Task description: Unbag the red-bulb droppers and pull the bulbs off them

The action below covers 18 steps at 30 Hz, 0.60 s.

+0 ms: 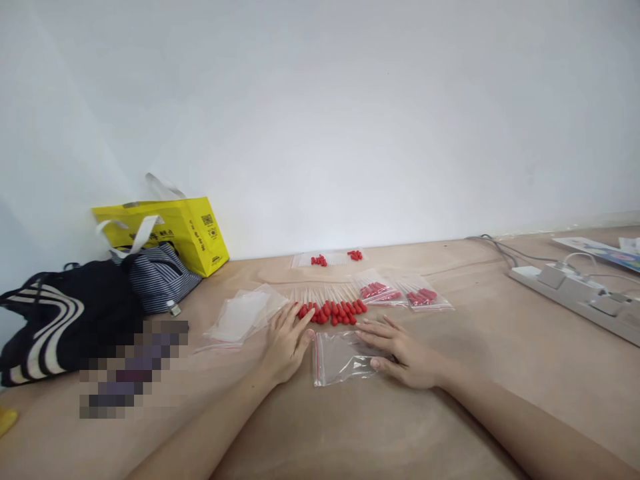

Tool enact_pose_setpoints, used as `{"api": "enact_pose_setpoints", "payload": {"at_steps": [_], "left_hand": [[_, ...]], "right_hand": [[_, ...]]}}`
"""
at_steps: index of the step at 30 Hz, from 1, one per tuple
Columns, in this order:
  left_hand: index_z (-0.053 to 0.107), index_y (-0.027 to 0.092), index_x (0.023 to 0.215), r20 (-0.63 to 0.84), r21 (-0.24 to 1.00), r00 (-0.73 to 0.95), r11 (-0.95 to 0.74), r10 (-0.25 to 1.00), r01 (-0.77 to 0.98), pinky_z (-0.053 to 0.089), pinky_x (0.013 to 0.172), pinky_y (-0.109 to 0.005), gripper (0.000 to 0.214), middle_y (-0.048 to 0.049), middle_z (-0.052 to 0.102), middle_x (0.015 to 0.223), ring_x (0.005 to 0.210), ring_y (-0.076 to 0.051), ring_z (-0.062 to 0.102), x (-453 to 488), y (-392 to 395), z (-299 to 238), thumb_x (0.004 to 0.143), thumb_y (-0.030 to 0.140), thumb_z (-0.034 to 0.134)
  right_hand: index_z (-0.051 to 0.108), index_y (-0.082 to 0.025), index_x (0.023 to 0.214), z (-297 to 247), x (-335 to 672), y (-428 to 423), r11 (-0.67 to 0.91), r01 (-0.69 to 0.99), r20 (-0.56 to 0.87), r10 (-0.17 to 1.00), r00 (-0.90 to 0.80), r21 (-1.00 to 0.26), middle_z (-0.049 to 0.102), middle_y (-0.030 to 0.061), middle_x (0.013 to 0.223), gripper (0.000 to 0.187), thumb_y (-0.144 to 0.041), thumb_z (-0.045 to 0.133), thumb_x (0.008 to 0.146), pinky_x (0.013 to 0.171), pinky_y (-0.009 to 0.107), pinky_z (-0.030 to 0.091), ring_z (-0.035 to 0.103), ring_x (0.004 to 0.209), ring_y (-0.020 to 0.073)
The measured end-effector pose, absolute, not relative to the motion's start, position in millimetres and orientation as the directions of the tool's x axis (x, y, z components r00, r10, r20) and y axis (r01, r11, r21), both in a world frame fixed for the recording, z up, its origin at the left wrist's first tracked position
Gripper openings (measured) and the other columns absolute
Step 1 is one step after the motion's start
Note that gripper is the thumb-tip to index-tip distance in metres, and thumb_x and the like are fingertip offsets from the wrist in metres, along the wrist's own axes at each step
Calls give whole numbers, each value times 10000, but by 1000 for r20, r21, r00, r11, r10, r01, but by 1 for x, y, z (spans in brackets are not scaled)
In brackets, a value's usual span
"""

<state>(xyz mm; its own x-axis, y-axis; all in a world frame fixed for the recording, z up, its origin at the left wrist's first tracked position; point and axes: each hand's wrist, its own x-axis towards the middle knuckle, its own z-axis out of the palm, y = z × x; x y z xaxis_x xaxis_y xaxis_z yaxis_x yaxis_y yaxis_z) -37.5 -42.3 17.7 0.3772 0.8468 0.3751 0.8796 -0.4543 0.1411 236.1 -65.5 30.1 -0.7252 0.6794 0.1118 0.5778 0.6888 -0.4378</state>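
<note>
Under right hand [407,352], one flat bag [337,363], two filled bags [423,299] beside red-tipped pieces [333,310]

Glossy, creased clear plastic is seen in the flat bag [343,363], lower centre. Smooth red bulbs are noted on the droppers [334,311], centre. Striped pouch [163,280], left: matt cloth. Power strip [575,303], right: smooth plastic. Wall [380,120]: matt.

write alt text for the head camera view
A person's right hand lies over one end of a transparent zip bag on a table, the left hand beside a fanned row of red-ended sticks. Bagged sticks lie beyond; a yellow tote stands at left.
</note>
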Motion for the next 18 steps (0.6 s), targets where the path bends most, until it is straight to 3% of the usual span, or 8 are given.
{"api": "enact_pose_setpoints", "payload": {"at_steps": [4,8,12,18], "left_hand": [[301,252,1316,298,201,602,-665,741,720,201,1052,-409,451,-32,266,1400,1297,-215,174,-40,-59,23,883,366,250],[211,281,1341,40,240,818,-801,573,549,202,1047,-436,519,-26,207,1421,1293,-227,194,-41,-74,35,859,425,335],[192,293,1342,-79,274,836,-794,543,542,150,1049,-477,608,-32,208,1417,1294,-244,186,-43,-80,44,811,504,401],[340,286,1287,9,372,768,-715,640,592,178,1028,-500,677,-57,294,1387,1275,-292,218,-45,-78,35,698,559,532]], "right_hand": [[272,-240,1332,32,224,-72,730,550,153,648,-746,-405,260,51,1393,498,-461,254,886,1056,458,64,160,1298,184],[136,-254,1361,27,215,-78,778,488,64,554,-830,-397,140,77,1420,593,-519,298,856,1031,522,9,115,1305,228],[114,-318,1348,20,213,-78,781,475,3,521,-853,-406,91,65,1425,593,-545,320,839,992,578,-38,90,1303,264],[209,-368,1316,21,217,-74,780,433,17,493,-870,-452,88,38,1426,564,-533,404,813,981,584,-59,96,1300,276]]}}
